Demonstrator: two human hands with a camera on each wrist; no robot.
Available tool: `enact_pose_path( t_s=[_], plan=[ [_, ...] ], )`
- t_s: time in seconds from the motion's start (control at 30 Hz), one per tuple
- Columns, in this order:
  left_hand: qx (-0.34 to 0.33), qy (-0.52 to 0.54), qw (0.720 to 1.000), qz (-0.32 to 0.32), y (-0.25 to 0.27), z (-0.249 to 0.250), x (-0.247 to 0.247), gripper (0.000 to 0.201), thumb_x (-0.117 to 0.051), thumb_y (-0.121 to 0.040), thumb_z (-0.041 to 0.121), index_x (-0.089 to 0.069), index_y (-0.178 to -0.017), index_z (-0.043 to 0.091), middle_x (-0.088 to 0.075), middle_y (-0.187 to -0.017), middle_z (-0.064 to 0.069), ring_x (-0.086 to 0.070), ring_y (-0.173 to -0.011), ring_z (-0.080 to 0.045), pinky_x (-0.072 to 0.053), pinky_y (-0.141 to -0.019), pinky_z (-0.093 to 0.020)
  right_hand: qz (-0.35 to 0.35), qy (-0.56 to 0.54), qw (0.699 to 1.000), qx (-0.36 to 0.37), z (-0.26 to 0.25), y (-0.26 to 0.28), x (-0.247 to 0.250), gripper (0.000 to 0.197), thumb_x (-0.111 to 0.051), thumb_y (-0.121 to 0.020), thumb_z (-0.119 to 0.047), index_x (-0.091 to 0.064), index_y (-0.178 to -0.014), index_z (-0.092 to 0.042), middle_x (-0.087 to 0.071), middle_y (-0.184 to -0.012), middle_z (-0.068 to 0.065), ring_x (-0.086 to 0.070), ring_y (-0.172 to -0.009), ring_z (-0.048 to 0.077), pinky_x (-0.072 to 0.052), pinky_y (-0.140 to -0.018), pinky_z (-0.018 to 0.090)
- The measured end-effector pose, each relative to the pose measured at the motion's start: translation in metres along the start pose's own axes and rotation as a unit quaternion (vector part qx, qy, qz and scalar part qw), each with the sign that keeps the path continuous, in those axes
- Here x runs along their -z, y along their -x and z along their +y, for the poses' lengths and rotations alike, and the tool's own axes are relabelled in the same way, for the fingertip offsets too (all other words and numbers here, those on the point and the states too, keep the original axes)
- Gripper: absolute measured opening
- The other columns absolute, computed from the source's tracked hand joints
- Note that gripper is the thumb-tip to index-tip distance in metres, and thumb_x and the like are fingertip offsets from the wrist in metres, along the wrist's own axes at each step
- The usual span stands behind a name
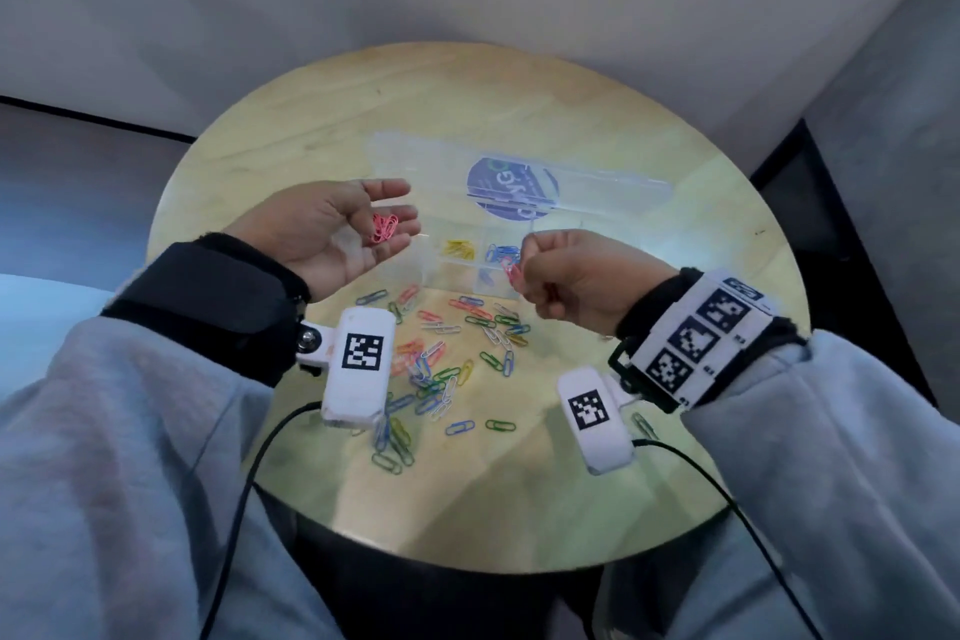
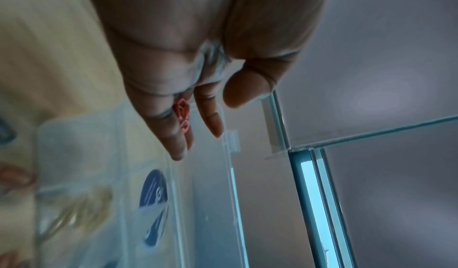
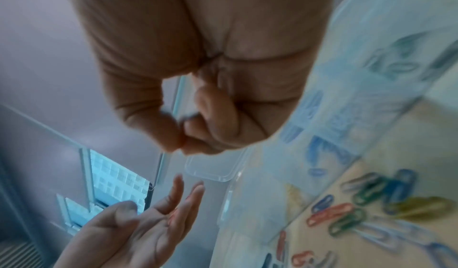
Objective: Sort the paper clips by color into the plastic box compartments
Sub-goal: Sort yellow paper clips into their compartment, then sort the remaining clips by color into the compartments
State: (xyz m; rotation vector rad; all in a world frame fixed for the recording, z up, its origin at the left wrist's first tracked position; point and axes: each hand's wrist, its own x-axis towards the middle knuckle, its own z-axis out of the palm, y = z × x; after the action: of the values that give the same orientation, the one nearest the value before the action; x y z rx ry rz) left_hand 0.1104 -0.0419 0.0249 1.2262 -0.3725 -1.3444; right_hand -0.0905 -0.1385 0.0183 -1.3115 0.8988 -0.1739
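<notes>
The round table [image 1: 322,130] is bearing the clear plastic box [image 1: 467,270], with loose clips [image 1: 452,359] lying near it. The left hand [image 1: 332,229] is lying flat, cradling pink clips [image 1: 384,228]. The right hand [image 1: 576,276] is pinching what looks like one pink clip [image 1: 514,273].

Left hand [image 1: 332,229] flat, right hand [image 1: 571,276] curled

Pink wire paper clips [image 1: 384,228]; yellow wire clips [image 1: 459,248] and blue wire clips [image 1: 503,253] in clear plastic compartment box [image 1: 470,276]; pale wooden round surface [image 1: 322,130]; black-and-white square-patterned wrist markers [image 1: 362,352].
</notes>
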Motion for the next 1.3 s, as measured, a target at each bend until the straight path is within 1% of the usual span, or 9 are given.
enact_pose_path(
  t_s=[0.17,0.4,0.57,0.8,0.9,1.0,1.07,1.13,1.3],
  plan=[
    [-0.012,0.021,0.999,0.034,-0.011,0.008,0.017,0.038,-0.023,-0.085,-0.006,-0.057,-0.095,0.006,-0.051,-0.111,-0.019,-0.057,-0.102,-0.025,-0.057,-0.071,-0.022,0.015,-0.069,0.997,-0.015,-0.017,-0.015,-0.021,0.029,-0.038,-0.088,0.007,-0.06,-0.077,-0.01,-0.044,-0.052,-0.002,-0.038,-0.044,0.007,-0.033,-0.04,0.014],
    [0.002,0.02,1.0,0.022,-0.022,0.006,0.019,0.032,-0.028,-0.088,-0.003,-0.058,-0.094,0.007,-0.045,-0.125,-0.023,-0.05,-0.114,-0.027,-0.047,-0.086,-0.027,0.029,-0.211,0.976,-0.043,-0.039,-0.047,-0.05,0.024,-0.032,-0.088,0.01,-0.048,-0.074,-0.002,-0.044,-0.074,0.011,-0.048,-0.062,0.019,-0.054,-0.05,0.021],
    [0.007,0.018,1.0,0.025,-0.032,0.004,0.016,0.03,-0.031,-0.089,-0.002,-0.059,-0.094,0.009,-0.049,-0.119,-0.019,-0.05,-0.115,-0.026,-0.043,-0.096,-0.029,0.041,-0.227,0.971,-0.062,-0.048,-0.064,-0.061,0.017,-0.036,-0.091,0.003,-0.05,-0.099,0.004,-0.048,-0.087,0.016,-0.052,-0.074,0.023,-0.057,-0.056,0.024],
    [0.008,0.028,0.999,0.015,-0.04,0.003,0.012,0.028,-0.033,-0.089,0.006,-0.058,-0.099,0.01,-0.045,-0.096,-0.009,-0.046,-0.078,-0.014,-0.042,-0.075,-0.023,0.023,-0.215,0.973,-0.085,-0.051,-0.073,-0.062,0.016,-0.035,-0.088,-0.002,-0.045,-0.1,-0.002,-0.043,-0.094,0.016,-0.05,-0.086,0.027,-0.046,-0.085,0.031],
    [0.02,0.03,0.999,-0.001,-0.036,0.004,0.008,0.033,-0.031,-0.092,0.01,-0.053,-0.116,0.01,-0.035,-0.142,-0.024,-0.042,-0.13,-0.027,-0.041,-0.086,-0.027,0.028,-0.201,0.976,-0.083,-0.049,-0.067,-0.059,0.03,-0.033,-0.091,-0.003,-0.047,-0.117,0.006,-0.044,-0.126,0.029,-0.044,-0.125,0.033,-0.04,-0.103,0.033],
    [0.021,0.011,1.0,-0.011,-0.03,0.007,0.001,0.033,-0.032,-0.093,0.013,-0.052,-0.119,0.012,-0.018,-0.154,-0.024,-0.014,-0.146,-0.028,-0.033,-0.102,-0.032,0.025,-0.189,0.979,-0.066,-0.047,-0.058,-0.055,0.036,-0.034,-0.091,-0.003,-0.048,-0.123,0.009,-0.049,-0.119,0.024,-0.05,-0.115,0.029,-0.044,-0.099,0.032],
    [0.011,-0.005,1.0,-0.013,-0.027,0.008,0.0,0.029,-0.034,-0.094,0.014,-0.056,-0.112,0.012,-0.034,-0.147,-0.02,-0.034,-0.138,-0.025,-0.034,-0.105,-0.032,0.022,-0.16,0.985,-0.06,-0.047,-0.05,-0.05,0.025,-0.035,-0.091,-0.003,-0.056,-0.105,0.002,-0.055,-0.102,0.016,-0.056,-0.097,0.023,-0.048,-0.089,0.029],
    [-0.008,-0.036,0.999,-0.014,-0.022,0.01,-0.003,0.023,-0.037,-0.095,0.014,-0.059,-0.101,0.013,-0.054,-0.122,-0.014,-0.057,-0.106,-0.02,-0.045,-0.092,-0.029,0.027,-0.121,0.991,-0.052,-0.047,-0.039,-0.043,0.021,-0.037,-0.091,-0.003,-0.058,-0.094,-0.004,-0.059,-0.092,0.011,-0.058,-0.085,0.02,-0.049,-0.084,0.027],
    [-0.052,-0.204,0.977,-0.028,-0.002,0.007,-0.023,0.012,-0.047,-0.094,0.01,-0.057,-0.089,0.016,-0.056,-0.079,-0.004,-0.057,-0.063,-0.014,-0.049,-0.055,-0.017,0.062,-0.025,0.997,-0.028,-0.037,-0.006,-0.016,0.02,-0.038,-0.092,-0.003,-0.058,-0.088,-0.007,-0.059,-0.079,0.008,-0.058,-0.069,0.018,-0.049,-0.07,0.027]
  ],
)
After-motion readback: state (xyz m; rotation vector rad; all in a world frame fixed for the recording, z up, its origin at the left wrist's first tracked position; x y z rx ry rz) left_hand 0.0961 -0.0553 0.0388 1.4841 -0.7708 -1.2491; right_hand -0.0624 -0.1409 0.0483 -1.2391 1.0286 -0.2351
